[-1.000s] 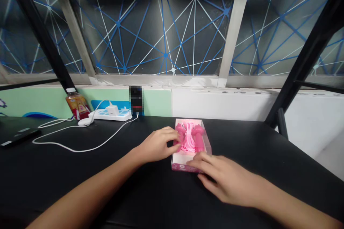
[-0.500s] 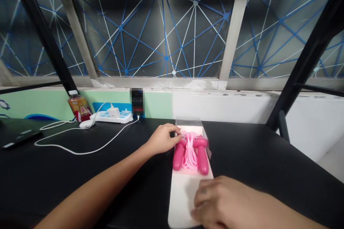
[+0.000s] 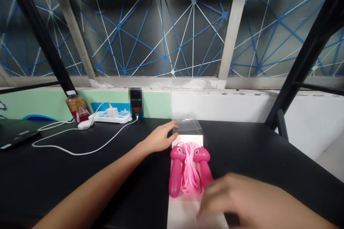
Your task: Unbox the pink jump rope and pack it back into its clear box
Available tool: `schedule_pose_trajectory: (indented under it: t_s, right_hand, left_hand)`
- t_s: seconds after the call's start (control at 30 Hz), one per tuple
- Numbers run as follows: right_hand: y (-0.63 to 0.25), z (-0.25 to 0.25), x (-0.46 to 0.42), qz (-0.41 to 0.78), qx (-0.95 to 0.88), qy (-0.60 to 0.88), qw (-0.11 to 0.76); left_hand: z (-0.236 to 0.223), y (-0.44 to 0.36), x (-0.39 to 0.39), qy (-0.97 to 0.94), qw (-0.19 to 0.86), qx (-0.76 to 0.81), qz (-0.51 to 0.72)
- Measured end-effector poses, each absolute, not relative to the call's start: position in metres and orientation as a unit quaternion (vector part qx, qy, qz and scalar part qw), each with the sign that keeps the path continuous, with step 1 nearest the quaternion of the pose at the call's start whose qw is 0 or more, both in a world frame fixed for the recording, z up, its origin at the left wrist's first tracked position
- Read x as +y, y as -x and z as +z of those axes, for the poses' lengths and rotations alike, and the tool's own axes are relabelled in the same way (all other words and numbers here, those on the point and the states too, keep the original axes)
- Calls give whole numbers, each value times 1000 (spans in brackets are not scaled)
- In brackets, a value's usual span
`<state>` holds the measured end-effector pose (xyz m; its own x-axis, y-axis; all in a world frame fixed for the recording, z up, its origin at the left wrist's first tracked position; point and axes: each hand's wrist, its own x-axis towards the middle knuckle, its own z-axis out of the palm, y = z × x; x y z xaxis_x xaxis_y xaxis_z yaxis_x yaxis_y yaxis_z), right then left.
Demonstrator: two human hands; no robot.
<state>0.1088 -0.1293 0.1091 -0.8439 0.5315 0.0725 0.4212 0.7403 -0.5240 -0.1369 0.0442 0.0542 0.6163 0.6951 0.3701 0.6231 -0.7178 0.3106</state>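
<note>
A pink skipping rope [image 3: 191, 171] lies bundled on a white card [image 3: 185, 209]. Its two darker pink handles with animal-shaped heads flank the coiled cord. Beyond it, a clear plastic box [image 3: 188, 126] covers the card's far end. My left hand [image 3: 160, 137] holds this box at its left edge, thumb and fingers spaced apart along the side. Over the right side of the card's near part is my right hand [image 3: 224, 198], beside the right handle. Motion smears its fingers, so whether they grip the card cannot be seen.
The black table [image 3: 258, 164] carries a power strip [image 3: 110, 116] with a white plug, a white cable [image 3: 107, 146], a drink bottle [image 3: 77, 106] and a dark flat object [image 3: 20, 139] at left. A blurred-out dark device [image 3: 136, 102] leans against the wall. Black frame posts [image 3: 298, 57] slant up at the sides.
The card with the skipping rope has slid towards me, leaving more of the clear box see-through. My left hand stays at the box's edge; my right hand has shifted slightly right.
</note>
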Motion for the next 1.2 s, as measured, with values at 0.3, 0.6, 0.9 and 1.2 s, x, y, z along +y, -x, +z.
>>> schedule_pose_trajectory:
  t_s: [0.3,0.6,0.9,1.2]
  right_hand:
    - [-124,73,-86,45,-845,495,198]
    - [-126,51,-72,103,-826,500,239]
    - [-129,40,-61,244,-780,488,307]
    - [-131,52,-64,214,-816,448,295]
  left_hand:
    - [54,139,40,-897,103,375,210]
    - [93,147,-8,-921,96,350,143]
    - [89,144,-12,-913,169,360,91]
    - [91,145,-14,-912,177,361,77]
